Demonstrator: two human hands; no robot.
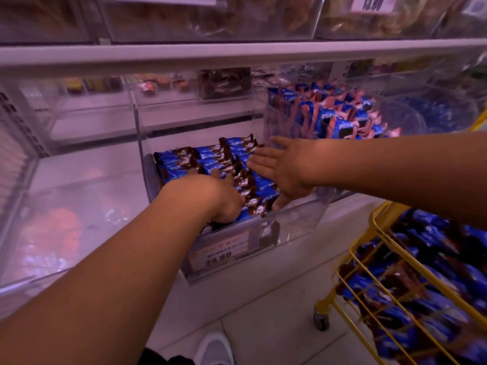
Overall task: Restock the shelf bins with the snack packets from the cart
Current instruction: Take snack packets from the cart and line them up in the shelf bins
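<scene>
Down at my right, beside the shelf, my yellow wire cart point(374, 225) is heaped with blue-and-brown snack packets point(421, 299), so most of the restocking is left, by my reckoning. Nearest me on the shelf stands the clear middle bin point(297, 222), a price label point(221, 252) on its front wall. My left hand point(224, 198) reaches over that front edge, knuckles up and fingers curled down among the packets in the bin point(205, 160); I cannot tell whether it has hold of one or only presses them into place. My right hand point(279, 169) lies just beyond it along the bin's right side, palm open and fingers straight, touching the packets as if to square the rows, holding nothing. Packets cover the bin's floor in rough rows from front to back, yet the layer is low against the walls, so I judge this bin part filled. To the left, the neighbouring bin point(87, 164) shows hardly any stock. Farther right and back, another bin point(395, 114) holds blue-and-pink packets point(337, 111) standing upright, looking fairly full. Above, the upper shelf bins point(210, 19) are too blurred to judge.
</scene>
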